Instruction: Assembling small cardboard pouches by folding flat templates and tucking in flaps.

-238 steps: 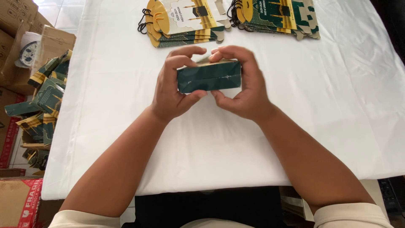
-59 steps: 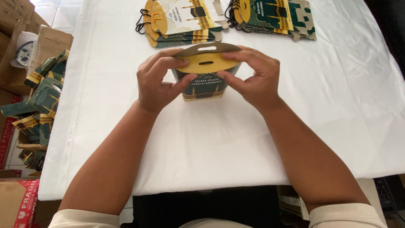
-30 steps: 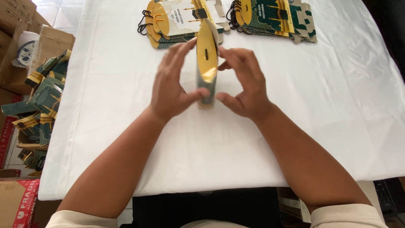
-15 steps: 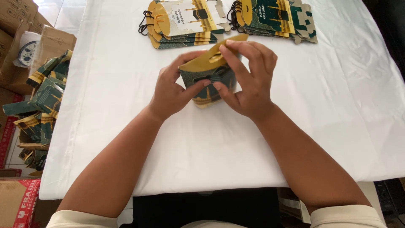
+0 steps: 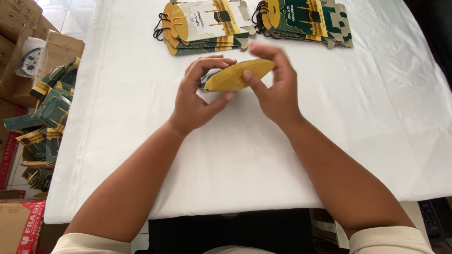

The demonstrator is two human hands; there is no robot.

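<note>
Both hands meet over the middle of the table (image 5: 329,141), which is covered in a white cloth, and hold a small paper box (image 5: 238,76) with a yellow flap on top. The left hand (image 5: 197,101) curls its fingers around the box's left end, thumb below. The right hand (image 5: 275,89) pinches the flap's right end, its fingers slightly blurred. Just beyond lie two stacks of flat boxes (image 5: 207,26), side by side. Folded boxes (image 5: 49,113) fill a carton on the floor at the left
</note>
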